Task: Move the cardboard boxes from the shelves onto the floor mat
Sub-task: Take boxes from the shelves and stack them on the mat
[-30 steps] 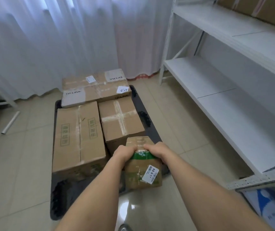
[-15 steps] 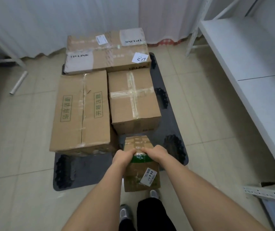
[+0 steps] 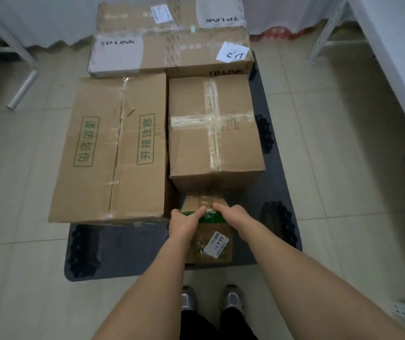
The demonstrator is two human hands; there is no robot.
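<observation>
I hold a small box [image 3: 210, 239] with both hands over the near edge of the dark floor mat [image 3: 128, 246]. My left hand [image 3: 184, 223] is closed around its top left corner, fingers wrapped over the upper edge, and my right hand [image 3: 233, 215] grips the top right corner the same way. The box has a green band near the top and a white label on the side facing me (I cannot tell whether its bottom touches the mat). Just beyond it sits a taped box [image 3: 215, 133], with a long box with green print [image 3: 113, 148] beside it on the left. A wide flat box [image 3: 169, 38] lies across the far end. A white shelf [image 3: 397, 57] stands to the right, and my shoes [image 3: 188, 299] are on the tile floor [image 3: 343, 168].
</observation>
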